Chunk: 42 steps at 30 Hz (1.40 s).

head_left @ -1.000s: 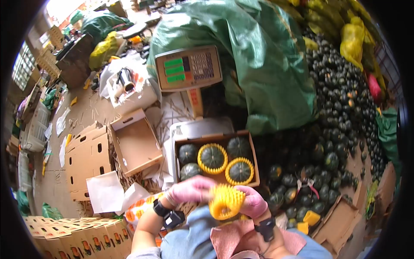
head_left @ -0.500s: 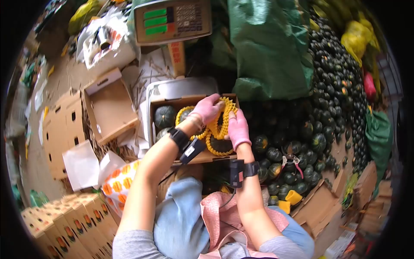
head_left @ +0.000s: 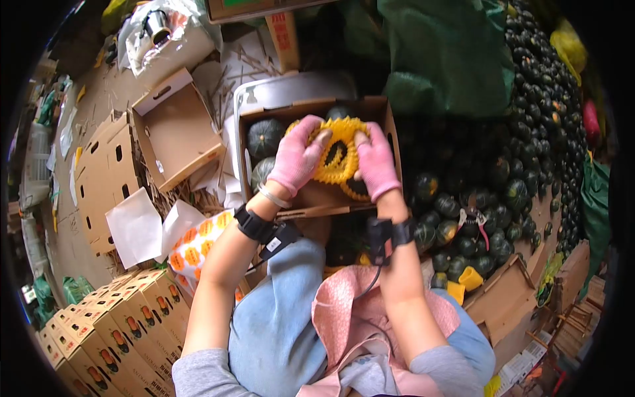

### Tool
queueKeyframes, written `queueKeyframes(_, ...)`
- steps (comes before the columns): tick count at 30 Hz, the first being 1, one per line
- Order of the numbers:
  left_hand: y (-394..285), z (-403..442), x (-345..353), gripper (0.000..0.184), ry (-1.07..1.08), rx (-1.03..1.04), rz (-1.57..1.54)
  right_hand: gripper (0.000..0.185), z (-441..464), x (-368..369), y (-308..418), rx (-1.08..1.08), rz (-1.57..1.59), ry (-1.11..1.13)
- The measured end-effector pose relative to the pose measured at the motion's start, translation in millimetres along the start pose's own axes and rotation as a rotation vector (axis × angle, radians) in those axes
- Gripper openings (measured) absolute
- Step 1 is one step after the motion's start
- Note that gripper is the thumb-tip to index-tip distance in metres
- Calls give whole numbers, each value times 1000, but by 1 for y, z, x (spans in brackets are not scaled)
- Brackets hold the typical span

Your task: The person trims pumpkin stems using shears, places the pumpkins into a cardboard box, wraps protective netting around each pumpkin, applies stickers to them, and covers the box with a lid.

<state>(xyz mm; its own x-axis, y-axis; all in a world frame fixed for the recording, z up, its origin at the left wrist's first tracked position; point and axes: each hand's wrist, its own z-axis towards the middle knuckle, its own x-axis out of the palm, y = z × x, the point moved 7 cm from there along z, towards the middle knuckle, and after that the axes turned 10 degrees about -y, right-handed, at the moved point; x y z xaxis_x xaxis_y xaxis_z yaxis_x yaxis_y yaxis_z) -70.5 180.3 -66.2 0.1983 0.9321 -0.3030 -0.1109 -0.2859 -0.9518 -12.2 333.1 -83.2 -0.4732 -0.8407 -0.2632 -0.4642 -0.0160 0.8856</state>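
1. The left hand (head_left: pixel 301 156) and the right hand (head_left: pixel 376 163), both in pink gloves, each pinched one side of the yellow net (head_left: pixel 338 175), thumb against fingers.
2. The net was held over the near half of the box (head_left: pixel 317 212), its ring drawn open; whether a squash sat within it could not be told.
3. The step in hand was judged to be the opening-out of the net; the next move called for an even pull from both sides.
4. The box stood on the scale (head_left: pixel 297 88), with dark squashes (head_left: pixel 266 137) along its left side.
5. Its right wall rose just beside the right hand, the nearest edge to clear; bare cardboard, near the front rim, left some room.
6. Farther out, a tray (head_left: pixel 177 135) lay leftward, and a squash pile (head_left: pixel 508 193) bearing pruners (head_left: pixel 473 220) bounded the right.
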Motion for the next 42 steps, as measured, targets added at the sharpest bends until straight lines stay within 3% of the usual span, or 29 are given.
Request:
queueKeyframes(6, 19, 11, 20, 15, 102, -184, -375, 23, 18, -6, 1, 228, 216, 355)
queueKeyframes(8, 12, 17, 24, 16, 104, -126, -323, 21, 32, -2, -9, 210, 381, 389)
queueKeyframes(11, -2, 33, 28, 25, 40, -47, -29, 23, 50, 1, -26, 356, 502, 481)
queueKeyframes(13, 2, 45, 38, 25, 142, -134, -56, 23, 55, 3, -37, 448, 551, 526)
queueKeyframes(16, 12, 48, 51, 27, 304, -221, -412, 25, 51, 0, -18, 328, 548, 480)
queueKeyframes(18, -12, 35, 23, 28, 295, -167, -498, 21, 14, -13, 16, 146, 266, 332)
queueKeyframes(21, -28, -2, -25, 24, 232, -204, -636, 15, -25, 1, 30, -307, -86, 152)
queueKeyframes(22, -11, -8, -41, 20, 183, -151, -439, 17, -33, 11, 33, -451, -157, 92)
queueKeyframes(23, 12, -12, -43, 19, 146, -175, -472, 20, -41, 20, 35, -590, -232, 16)
queueKeyframes(26, 22, -16, -58, 16, -33, -149, -555, 13, -29, 42, 20, -711, 82, -4)
queueKeyframes(28, 25, -9, -59, 16, -108, -37, -394, 11, -23, 44, 31, -819, 10, -109)
queueKeyframes(32, 44, 15, -54, 15, -164, 28, -379, 11, 2, 36, 44, -653, -49, -200)
queueKeyframes(36, 39, 16, -47, 12, -198, -28, -357, 14, 25, 33, 17, -471, 82, -1)
queueKeyframes(40, 52, 15, -43, 13, -259, -38, -362, 7, 13, 27, 29, -544, 4, -44)
queueKeyframes(42, 39, 16, -52, 14, -236, -21, -337, 12, 22, 32, 18, -433, 99, -3)
